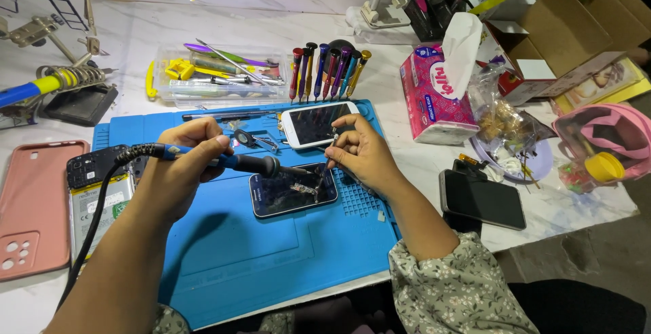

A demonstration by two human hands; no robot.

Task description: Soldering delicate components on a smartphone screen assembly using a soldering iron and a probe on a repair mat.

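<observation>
Nearest: floral sleeve point(461, 286) at lower edge. Left hand point(180, 171) clenched around soldering iron point(234, 162), tip over dark phone point(293, 189) lying flat, centre of blue mat point(271, 252). Right hand point(363, 152) pinching thin tool point(333, 145) at phone's upper right corner. White phone point(319, 124) just behind.

Soldering iron over the dark phone

Your blue-handled soldering iron point(234, 162) lies nearly level, tip touching the dark phone point(293, 191), flat on the blue mat.

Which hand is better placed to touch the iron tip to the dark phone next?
Left. The left hand grips the soldering iron, tip over the dark phone; the right hand holds a thin tool.
</observation>
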